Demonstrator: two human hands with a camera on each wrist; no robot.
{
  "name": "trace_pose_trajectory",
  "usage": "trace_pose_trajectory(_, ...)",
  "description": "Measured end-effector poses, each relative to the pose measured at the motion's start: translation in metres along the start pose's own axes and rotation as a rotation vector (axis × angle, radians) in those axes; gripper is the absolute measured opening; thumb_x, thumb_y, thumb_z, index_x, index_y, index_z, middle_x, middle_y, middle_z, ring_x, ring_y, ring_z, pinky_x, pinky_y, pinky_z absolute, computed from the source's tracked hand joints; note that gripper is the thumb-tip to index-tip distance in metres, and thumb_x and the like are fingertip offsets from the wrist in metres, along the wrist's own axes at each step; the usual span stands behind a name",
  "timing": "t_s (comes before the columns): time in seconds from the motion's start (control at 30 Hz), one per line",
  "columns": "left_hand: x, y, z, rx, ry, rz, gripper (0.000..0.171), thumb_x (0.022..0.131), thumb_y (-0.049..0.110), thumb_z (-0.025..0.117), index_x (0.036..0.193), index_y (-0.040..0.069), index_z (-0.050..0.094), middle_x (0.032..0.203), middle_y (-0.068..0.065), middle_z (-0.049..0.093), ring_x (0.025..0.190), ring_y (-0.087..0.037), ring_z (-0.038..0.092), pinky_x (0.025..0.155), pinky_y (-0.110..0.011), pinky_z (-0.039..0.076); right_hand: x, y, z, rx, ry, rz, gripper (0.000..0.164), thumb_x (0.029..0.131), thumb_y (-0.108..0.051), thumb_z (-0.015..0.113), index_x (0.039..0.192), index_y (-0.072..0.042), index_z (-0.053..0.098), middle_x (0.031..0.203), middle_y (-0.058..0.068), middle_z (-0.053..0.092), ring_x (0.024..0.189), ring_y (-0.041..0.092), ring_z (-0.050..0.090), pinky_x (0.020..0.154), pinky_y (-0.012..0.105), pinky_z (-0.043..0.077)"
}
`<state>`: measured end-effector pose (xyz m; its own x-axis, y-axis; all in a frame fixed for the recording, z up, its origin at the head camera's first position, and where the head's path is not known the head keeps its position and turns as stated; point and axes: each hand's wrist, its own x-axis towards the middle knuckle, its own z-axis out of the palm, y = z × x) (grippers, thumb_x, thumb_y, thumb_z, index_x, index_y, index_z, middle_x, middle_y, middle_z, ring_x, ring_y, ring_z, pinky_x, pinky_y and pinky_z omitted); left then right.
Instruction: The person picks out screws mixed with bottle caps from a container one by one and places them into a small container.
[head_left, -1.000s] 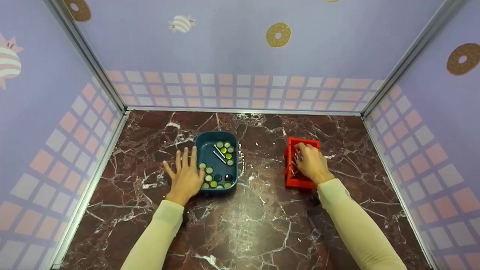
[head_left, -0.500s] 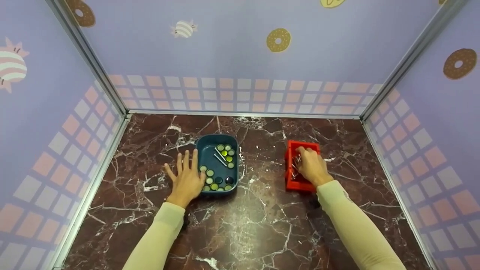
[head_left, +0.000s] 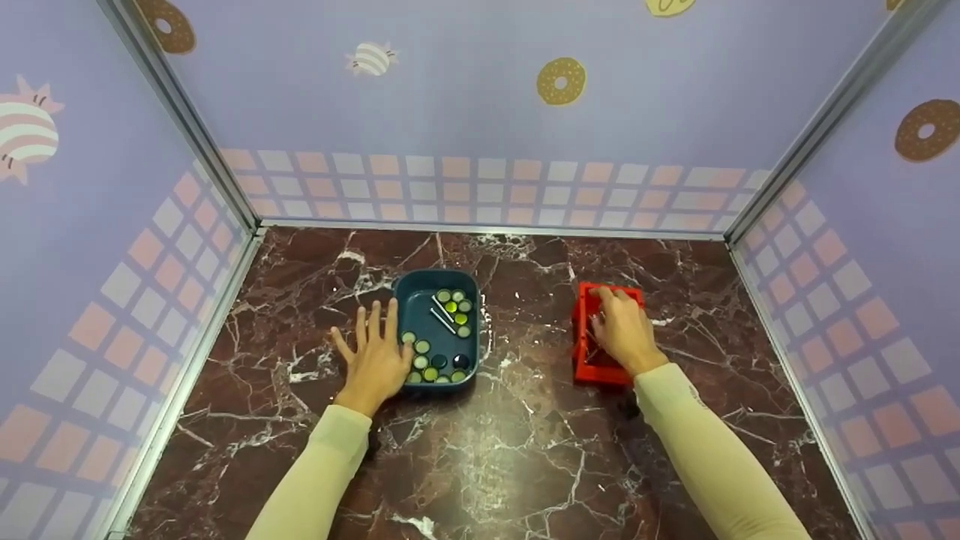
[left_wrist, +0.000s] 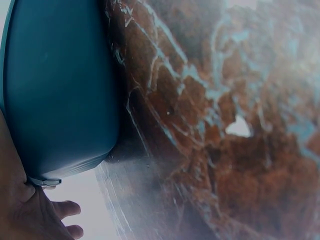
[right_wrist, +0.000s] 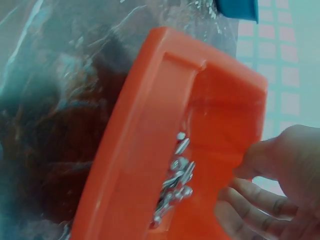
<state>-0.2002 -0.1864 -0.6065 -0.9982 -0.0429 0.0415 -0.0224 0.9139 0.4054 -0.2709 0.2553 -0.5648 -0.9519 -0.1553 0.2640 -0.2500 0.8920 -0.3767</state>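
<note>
My left hand (head_left: 373, 365) lies at the left side of a dark teal tray (head_left: 415, 283), its fingers straight and spread and its thumb over the rim. Inside the tray are two long metal screws (head_left: 443, 320) and several round discs, mostly pale green and yellow, including a dark one (head_left: 460, 361). My right hand (head_left: 624, 330) reaches into a red bin (head_left: 602, 373), fingers loosely bent, with a gap between thumb and index finger. In the right wrist view, small metal screws (right_wrist: 176, 182) lie in a heap on the bin floor, apart from the fingers; nothing shows in that hand.
The brown marbled tabletop (head_left: 517, 450) has white veins and bears both containers, the tray left and the bin right. Purple patterned panels (head_left: 465, 97) enclose the back and both sides, joined by metal corner posts (head_left: 810, 124).
Inside the bin, the right hand's fingers have shifted and its index finger now points more toward the far wall. The left hand and the tray keep their place; the head view has tilted slightly.
</note>
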Motion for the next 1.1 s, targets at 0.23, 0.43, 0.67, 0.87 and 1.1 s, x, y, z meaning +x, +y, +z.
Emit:
trace_pose_trajectory(0.23, -0.002, 0.000, 0.001, -0.005, -0.003, -0.003, 0.081, 0.120, 0.034, 0.055, 0.189, 0.015, 0.016, 0.196, -0.023, 0.017, 0.183, -0.051, 0.009, 0.136, -0.091, -0.008, 0.005, -0.018, -0.002, 0.036, 0.070, -0.011, 0.047, 0.099, -0.001, 0.073, 0.145, -0.008, 0.075, 0.133, 0.027, 0.075, 0.110, 0.055, 0.078, 0.084, 0.072, 0.067)
trace_pose_trajectory(0.43, -0.002, -0.001, 0.001, -0.003, 0.001, -0.004, 0.082, 0.119, 0.034, 0.056, 0.189, 0.015, 0.017, 0.195, -0.024, 0.017, 0.183, -0.051, 0.009, 0.136, -0.091, -0.007, 0.005, -0.031, -0.001, 0.041, 0.087, -0.049, 0.042, 0.100, -0.003, 0.077, 0.142, -0.008, 0.077, 0.123, 0.025, 0.073, 0.109, 0.051, 0.075, 0.084, 0.067, 0.068)
trace_pose_trajectory(0.67, -0.002, 0.000, 0.001, -0.023, 0.000, 0.006, 0.082, 0.119, 0.032, 0.057, 0.189, 0.014, 0.018, 0.195, -0.025, 0.018, 0.183, -0.052, 0.009, 0.135, -0.091, -0.010, 0.006, -0.042, 0.005, 0.046, 0.104, -0.090, 0.041, 0.099, -0.003, 0.077, 0.139, -0.007, 0.078, 0.122, 0.023, 0.074, 0.106, 0.050, 0.076, 0.083, 0.064, 0.068)
trace_pose_trajectory(0.87, -0.001, -0.002, 0.002, 0.004, -0.013, -0.005, 0.084, 0.119, 0.034, 0.056, 0.189, 0.016, 0.015, 0.196, -0.024, 0.017, 0.184, -0.051, 0.008, 0.136, -0.091, -0.008, 0.010, -0.058, 0.011, 0.082, 0.058, -0.117, 0.041, 0.100, -0.004, 0.077, 0.140, -0.009, 0.079, 0.125, 0.023, 0.075, 0.109, 0.048, 0.077, 0.087, 0.063, 0.069)
trace_pose_trajectory(1.1, 0.000, -0.001, 0.002, -0.012, 0.001, 0.002, 0.083, 0.118, 0.034, 0.057, 0.189, 0.015, 0.018, 0.195, -0.025, 0.018, 0.183, -0.051, 0.009, 0.135, -0.091, -0.008, 0.017, -0.080, 0.022, 0.095, 0.024, -0.172, 0.042, 0.100, -0.004, 0.079, 0.142, -0.008, 0.078, 0.124, 0.021, 0.074, 0.099, 0.039, 0.074, 0.081, 0.057, 0.069)
